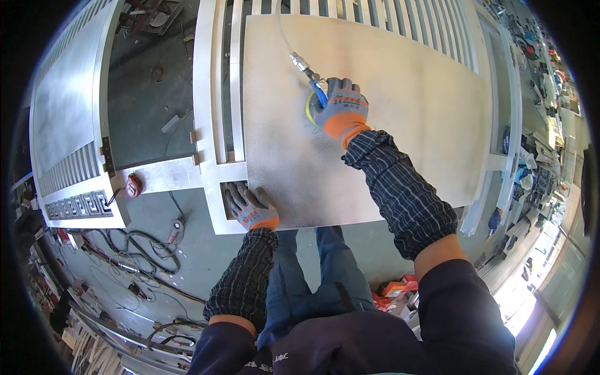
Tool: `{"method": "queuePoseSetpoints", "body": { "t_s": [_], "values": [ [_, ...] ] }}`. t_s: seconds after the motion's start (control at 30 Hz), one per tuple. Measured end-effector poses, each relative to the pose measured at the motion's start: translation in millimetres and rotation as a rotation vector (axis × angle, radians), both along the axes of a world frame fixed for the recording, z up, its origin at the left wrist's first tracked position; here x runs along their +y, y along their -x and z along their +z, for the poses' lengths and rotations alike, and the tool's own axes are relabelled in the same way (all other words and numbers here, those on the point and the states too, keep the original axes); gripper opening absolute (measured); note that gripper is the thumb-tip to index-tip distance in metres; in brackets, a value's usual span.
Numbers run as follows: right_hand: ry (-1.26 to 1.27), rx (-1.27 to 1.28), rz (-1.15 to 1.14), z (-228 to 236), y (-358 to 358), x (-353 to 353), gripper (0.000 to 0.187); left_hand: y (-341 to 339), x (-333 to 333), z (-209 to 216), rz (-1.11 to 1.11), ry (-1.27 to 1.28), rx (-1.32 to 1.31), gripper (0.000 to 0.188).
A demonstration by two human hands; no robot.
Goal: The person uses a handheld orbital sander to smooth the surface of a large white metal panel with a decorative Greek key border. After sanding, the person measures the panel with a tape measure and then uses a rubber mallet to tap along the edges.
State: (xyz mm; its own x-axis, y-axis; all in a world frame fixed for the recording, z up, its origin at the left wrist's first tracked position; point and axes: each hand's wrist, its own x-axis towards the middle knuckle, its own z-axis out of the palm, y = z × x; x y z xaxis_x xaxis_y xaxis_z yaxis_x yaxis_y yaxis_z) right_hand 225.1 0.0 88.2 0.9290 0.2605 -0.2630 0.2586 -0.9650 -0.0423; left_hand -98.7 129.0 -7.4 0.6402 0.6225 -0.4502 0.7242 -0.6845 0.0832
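A large brushed metal panel lies in front of me, set in a slatted metal frame. In a grey and orange work glove, my right hand grips an air sander on the panel's left half. The sander's blue lever and silver hose fitting stick out past my fingers, and a yellow rim shows beside the palm. Most of its body is hidden under the hand. My gloved left hand rests at the panel's near left corner, fingers stretched over the frame edge.
A second metal gate leaf stands at the left, with a red tape measure on the bar beside it. Cables and hoses cover the floor at lower left. A red tool case lies beside my legs. Metal parts line the right side.
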Motion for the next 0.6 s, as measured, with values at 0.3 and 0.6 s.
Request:
{"method": "queuePoseSetpoints", "body": {
  "t_s": [0.3,0.6],
  "values": [
    [0.064,-0.105,-0.279,-17,-41,-105,0.064,-10,-6,14,-0.002,0.017,-0.037,0.077],
    [0.039,-0.086,0.026,-12,-12,2,0.064,-10,-3,13,0.016,-0.002,-0.122,0.074]
  ]
}}
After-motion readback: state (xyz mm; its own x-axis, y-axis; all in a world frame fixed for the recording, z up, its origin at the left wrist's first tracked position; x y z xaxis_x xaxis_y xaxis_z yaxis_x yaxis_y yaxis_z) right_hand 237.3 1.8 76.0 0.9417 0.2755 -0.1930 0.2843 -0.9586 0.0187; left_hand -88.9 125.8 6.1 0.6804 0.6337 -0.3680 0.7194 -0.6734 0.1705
